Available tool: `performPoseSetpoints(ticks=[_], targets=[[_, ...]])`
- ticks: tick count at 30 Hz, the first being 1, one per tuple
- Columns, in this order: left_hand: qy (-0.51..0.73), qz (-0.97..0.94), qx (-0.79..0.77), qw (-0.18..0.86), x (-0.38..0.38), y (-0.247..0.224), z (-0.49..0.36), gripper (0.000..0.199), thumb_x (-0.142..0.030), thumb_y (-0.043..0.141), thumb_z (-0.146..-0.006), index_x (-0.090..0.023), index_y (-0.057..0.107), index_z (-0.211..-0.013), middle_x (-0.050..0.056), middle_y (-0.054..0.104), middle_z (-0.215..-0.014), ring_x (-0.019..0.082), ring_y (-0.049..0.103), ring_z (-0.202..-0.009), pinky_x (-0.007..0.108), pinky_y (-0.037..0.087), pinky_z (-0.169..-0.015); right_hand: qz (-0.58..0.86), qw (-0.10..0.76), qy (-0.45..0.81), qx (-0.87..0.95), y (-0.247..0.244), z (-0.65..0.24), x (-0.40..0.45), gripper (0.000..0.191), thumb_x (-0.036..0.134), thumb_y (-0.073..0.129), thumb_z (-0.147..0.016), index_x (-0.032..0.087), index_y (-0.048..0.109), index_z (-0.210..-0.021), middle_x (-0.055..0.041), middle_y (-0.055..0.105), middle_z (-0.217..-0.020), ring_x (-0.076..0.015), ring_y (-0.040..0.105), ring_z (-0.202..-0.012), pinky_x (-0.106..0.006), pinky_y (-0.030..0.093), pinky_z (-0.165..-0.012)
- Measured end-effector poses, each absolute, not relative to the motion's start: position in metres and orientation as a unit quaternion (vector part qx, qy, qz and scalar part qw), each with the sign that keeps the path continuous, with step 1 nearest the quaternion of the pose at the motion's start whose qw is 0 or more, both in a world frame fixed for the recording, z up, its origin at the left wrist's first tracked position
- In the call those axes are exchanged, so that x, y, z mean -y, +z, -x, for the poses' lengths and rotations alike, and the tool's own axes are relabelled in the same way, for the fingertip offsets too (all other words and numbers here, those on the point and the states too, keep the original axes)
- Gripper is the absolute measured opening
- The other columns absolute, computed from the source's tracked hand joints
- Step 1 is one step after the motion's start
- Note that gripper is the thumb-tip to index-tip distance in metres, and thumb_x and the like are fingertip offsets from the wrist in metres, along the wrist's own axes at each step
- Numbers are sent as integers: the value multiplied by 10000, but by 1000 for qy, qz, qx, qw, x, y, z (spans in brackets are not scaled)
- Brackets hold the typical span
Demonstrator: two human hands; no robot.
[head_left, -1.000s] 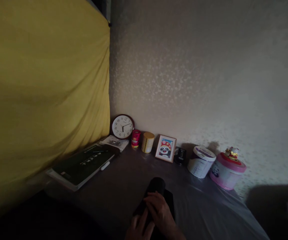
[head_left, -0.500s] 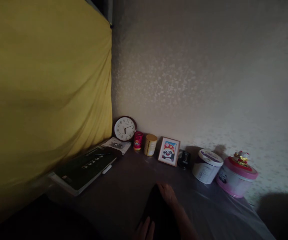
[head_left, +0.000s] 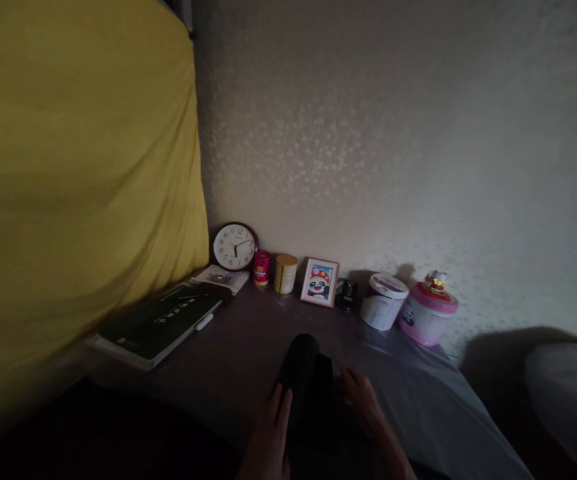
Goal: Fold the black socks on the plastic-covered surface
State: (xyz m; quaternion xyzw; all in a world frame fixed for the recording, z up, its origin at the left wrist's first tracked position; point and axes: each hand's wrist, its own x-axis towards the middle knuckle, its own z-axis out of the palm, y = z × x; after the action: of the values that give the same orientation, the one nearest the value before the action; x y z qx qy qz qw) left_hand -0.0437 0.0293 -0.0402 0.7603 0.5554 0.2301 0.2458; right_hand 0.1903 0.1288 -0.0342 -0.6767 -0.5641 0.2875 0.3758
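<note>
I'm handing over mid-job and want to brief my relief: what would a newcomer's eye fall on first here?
Probably the bright yellow cloth filling the left side of the view, then the round white-faced clock in the back corner. Next might come the framed panda picture, mid-row along the wall. Low in the centre, the left hand rests on a black roll, with the right hand to its right.
</note>
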Motion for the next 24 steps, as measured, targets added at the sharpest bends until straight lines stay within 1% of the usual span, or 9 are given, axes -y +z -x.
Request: performPoseSetpoints(ticks=[3, 5, 7, 9, 13, 18, 20, 22, 24], targets=[[273, -757, -547, 230, -25, -44, 42, 870, 32, 374, -596, -173, 128, -1405, 70, 84, -1505, 197, 135, -1365, 378, 233, -1093, 669, 363, 308, 571, -35, -183, -114, 407, 434, 403, -745, 151, 663, -877, -67, 681, -728, -207, 641, -691, -261, 474, -531], [282, -751, -553, 224, -24, -46, 40, 856, 45, 346, -601, -162, 136, -1404, 77, 105, -1502, 188, 142, -1363, 376, 228, -1095, 669, 365, 280, 583, -36, -177, -108, 351, 402, 433, -741, 162, 674, -828, -64, 686, -721, -213, 641, -733, -285, 485, -626], [280, -747, -559, 225, -23, -46, 39, 853, 52, 343, -598, -144, 139, -1402, 92, 113, -1499, 192, 150, -1361, 375, 222, -1099, 666, 375, 253, 593, -37, -171, -104, 319, 380, 451, -741, 172, 681, -822, -75, 702, -810, -225, 640, -823, -305, 474, -732], [278, -746, -560, 229, -23, -44, 38, 851, 58, 342, -594, -123, 138, -1400, 107, 108, -1498, 196, 144, -1362, 371, 209, -1104, 663, 381, 229, 602, -38, -165, -100, 338, 377, 435, -757, 168, 679, -863, -92, 701, -894, -233, 635, -878, -314, 460, -776], [274, -748, -558, 230, -22, -38, 37, 848, 62, 339, -598, -105, 118, -1400, 116, 89, -1499, 193, 123, -1366, 361, 194, -1110, 664, 377, 193, 616, -37, -161, -93, 352, 378, 410, -787, 180, 672, -916, -86, 703, -902, -222, 641, -864, -296, 454, -756], [275, -744, -566, 223, -19, -37, 38, 858, 56, 343, -607, -145, 100, -1405, 98, 103, -1500, 187, 142, -1362, 351, 215, -1096, 682, 320, 185, 631, -26, -166, -93, 367, 327, 363, -819, 172, 694, -799, -65, 689, -724, -185, 637, -692, -254, 436, -626], [271, -744, -571, 219, -18, -37, 38, 864, 50, 349, -606, -155, 96, -1406, 99, 93, -1502, 195, 144, -1362, 352, 230, -1089, 681, 307, 199, 634, -22, -168, -93, 378, 336, 355, -830, 172, 695, -805, -51, 679, -689, -168, 626, -641, -238, 426, -583], [265, -745, -573, 214, -17, -37, 38, 867, 47, 348, -607, -161, 88, -1408, 105, 80, -1503, 204, 144, -1362, 356, 242, -1082, 683, 306, 192, 635, -18, -168, -93, 376, 342, 357, -836, 173, 692, -818, -49, 682, -699, -165, 627, -644, -237, 430, -591], [257, -747, -577, 210, -16, -35, 37, 866, 51, 343, -610, -159, 82, -1408, 114, 63, -1504, 210, 134, -1364, 359, 245, -1078, 682, 316, 155, 640, -16, -167, -92, 366, 331, 358, -841, 175, 688, -846, -65, 695, -766, -178, 640, -716, -248, 442, -650]])
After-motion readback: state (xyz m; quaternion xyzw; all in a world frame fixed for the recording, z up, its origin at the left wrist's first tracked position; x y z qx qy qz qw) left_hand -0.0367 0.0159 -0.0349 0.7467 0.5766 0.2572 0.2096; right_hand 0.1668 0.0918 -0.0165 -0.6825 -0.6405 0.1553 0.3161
